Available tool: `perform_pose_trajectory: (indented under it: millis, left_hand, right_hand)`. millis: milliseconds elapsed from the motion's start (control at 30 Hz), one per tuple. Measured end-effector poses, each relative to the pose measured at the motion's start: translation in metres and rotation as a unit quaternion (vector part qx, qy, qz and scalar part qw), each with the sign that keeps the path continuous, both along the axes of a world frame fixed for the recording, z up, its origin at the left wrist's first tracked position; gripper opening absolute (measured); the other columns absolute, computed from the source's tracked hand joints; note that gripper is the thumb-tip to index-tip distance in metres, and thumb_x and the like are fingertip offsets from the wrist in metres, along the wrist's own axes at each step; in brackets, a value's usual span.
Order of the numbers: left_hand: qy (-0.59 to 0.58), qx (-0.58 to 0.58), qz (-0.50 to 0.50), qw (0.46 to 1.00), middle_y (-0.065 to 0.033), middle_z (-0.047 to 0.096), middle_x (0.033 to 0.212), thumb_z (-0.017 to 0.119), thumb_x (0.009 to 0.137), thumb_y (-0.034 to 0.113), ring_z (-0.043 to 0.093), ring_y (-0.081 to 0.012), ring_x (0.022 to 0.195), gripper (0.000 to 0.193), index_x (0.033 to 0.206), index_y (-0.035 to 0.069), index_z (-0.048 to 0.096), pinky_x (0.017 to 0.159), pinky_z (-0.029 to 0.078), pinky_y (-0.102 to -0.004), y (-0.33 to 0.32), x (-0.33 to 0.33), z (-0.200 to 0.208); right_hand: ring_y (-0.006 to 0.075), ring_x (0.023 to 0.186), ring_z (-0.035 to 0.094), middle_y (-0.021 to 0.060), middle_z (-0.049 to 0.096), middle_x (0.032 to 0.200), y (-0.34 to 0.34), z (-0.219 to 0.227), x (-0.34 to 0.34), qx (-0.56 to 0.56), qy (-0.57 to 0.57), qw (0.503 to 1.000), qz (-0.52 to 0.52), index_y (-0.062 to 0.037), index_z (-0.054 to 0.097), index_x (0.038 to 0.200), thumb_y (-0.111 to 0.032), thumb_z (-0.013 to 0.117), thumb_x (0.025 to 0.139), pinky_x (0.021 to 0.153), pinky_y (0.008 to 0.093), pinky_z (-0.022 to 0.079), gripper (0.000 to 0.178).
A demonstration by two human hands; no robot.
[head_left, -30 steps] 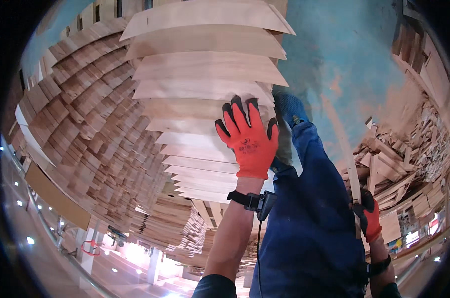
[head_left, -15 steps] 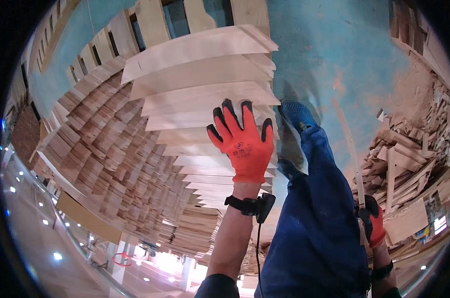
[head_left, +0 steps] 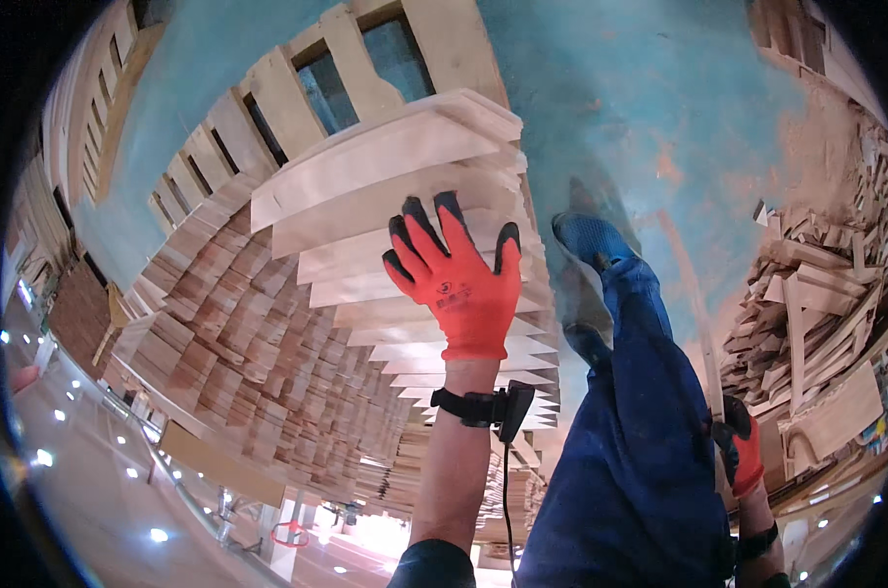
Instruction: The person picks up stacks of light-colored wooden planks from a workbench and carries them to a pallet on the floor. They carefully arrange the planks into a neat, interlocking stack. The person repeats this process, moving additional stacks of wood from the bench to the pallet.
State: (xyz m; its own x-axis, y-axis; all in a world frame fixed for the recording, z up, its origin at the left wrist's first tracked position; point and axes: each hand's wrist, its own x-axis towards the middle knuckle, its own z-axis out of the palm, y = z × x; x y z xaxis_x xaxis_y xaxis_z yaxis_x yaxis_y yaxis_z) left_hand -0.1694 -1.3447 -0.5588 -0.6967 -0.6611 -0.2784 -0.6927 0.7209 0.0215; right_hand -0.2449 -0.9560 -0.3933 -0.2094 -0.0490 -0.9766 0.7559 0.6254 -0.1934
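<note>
A painted floor [head_left: 659,108] of worn blue-green fills the top of the view, scuffed to bare orange-brown patches near the right. Over it rises a tall stack of pale wooden boards [head_left: 405,186], smooth-faced and flat, their cut ends stepped like a staircase down the middle of the view. The stack sits on a wooden pallet [head_left: 365,69] of thick, rougher slats with gaps between them. To the left, more stacked boards [head_left: 228,323] in browner tones run in long rows, their end grain forming a blocky pattern. At the right edge lies a loose heap of offcuts [head_left: 816,284], short irregular pieces lying at all angles.

The person's leg in dark blue work trousers [head_left: 640,461] reaches up the right of centre, ending in a blue shoe [head_left: 586,237] on the floor just beside the pale stack.

The left hand [head_left: 458,279] wears an orange knit glove with black-dipped tips; its fingers [head_left: 419,223] are spread wide apart and pressed flat against the ends of the pale boards, clamped on nothing. A black strap with a small device [head_left: 483,404] circles that wrist. The right hand [head_left: 743,456], in a matching orange glove, hangs low beside the trouser leg; it is mostly hidden, so whether its fingers are apart or together cannot be told.
</note>
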Motion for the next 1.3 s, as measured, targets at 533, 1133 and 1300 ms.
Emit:
perform_pose_trajectory:
  millis: [533, 1133, 1300]
  left_hand:
    - [-0.018, 0.046, 0.049, 0.998, -0.0292, 0.031, 0.153, 0.067, 0.084, 0.048, 0.027, -0.0486, 0.14, 0.08, 0.148, 0.009, 0.04, 0.115, 0.017, -0.0592, -0.019, -0.02, -0.017]
    - [0.045, 0.405, 0.31, 0.859, -0.0205, 0.062, 0.126, 0.064, 0.09, 0.031, 0.055, -0.0372, 0.12, 0.055, 0.132, -0.002, 0.054, 0.104, 0.04, -0.0461, 0.115, 0.273, 0.109]
    - [0.022, 0.383, 0.346, 0.857, -0.0215, 0.062, 0.127, 0.064, 0.09, 0.035, 0.057, -0.0369, 0.119, 0.056, 0.132, 0.0, 0.054, 0.101, 0.044, -0.0453, 0.183, 0.365, 0.152]
  right_hand:
    - [0.015, 0.094, 0.06, 0.0056, 0.065, 0.102, -0.013, -0.004, 0.004, 0.059, -0.028, 0.998, -0.014, -0.001, 0.061, 0.117, -0.016, 0.078, 0.076, 0.085, 0.032, 0.049, 0.048]
    - [0.0388, 0.122, 0.052, 0.0247, 0.052, 0.131, -0.195, -0.052, 0.053, -0.246, 0.236, 0.689, 0.64, -0.0002, 0.05, 0.133, -0.052, 0.079, 0.067, 0.105, 0.0447, 0.043, 0.089]
    - [0.0397, 0.12, 0.053, 0.0249, 0.053, 0.128, -0.248, -0.058, 0.127, -0.271, 0.225, 0.669, 0.654, -0.0009, 0.051, 0.132, -0.051, 0.078, 0.069, 0.103, 0.0443, 0.044, 0.086]
